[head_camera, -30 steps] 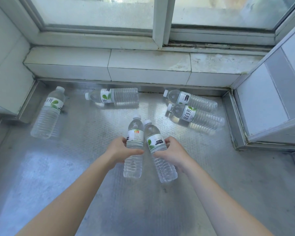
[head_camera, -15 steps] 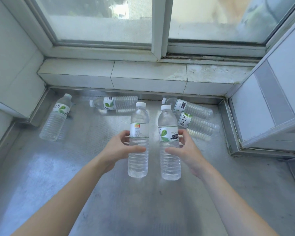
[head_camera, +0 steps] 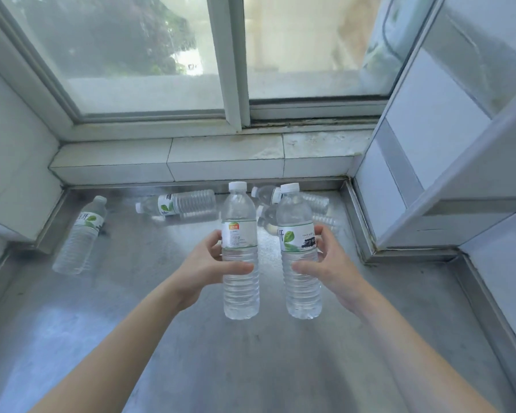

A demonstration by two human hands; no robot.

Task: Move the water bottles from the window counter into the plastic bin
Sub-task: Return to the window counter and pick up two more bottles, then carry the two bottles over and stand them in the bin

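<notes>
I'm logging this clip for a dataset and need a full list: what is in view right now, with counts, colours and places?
Held bottle with orange-marked label: 1, clear with white cap, upright in the left hand.
Held bottle with green-leaf label: 1, clear with white cap, upright in the right hand.
Lying bottles: 4, clear, on the counter; one far left, one at the back middle, two at the back right, partly hidden behind the held ones.
Counter: 1, grey metal, below the window.
Tiled ledge: 1, whitish, along the back.
Window: 1, pale frame, above the ledge.
Plastic bin: not in view.
Left hand: 1, grips its bottle.
Right hand: 1, grips its bottle.
</notes>
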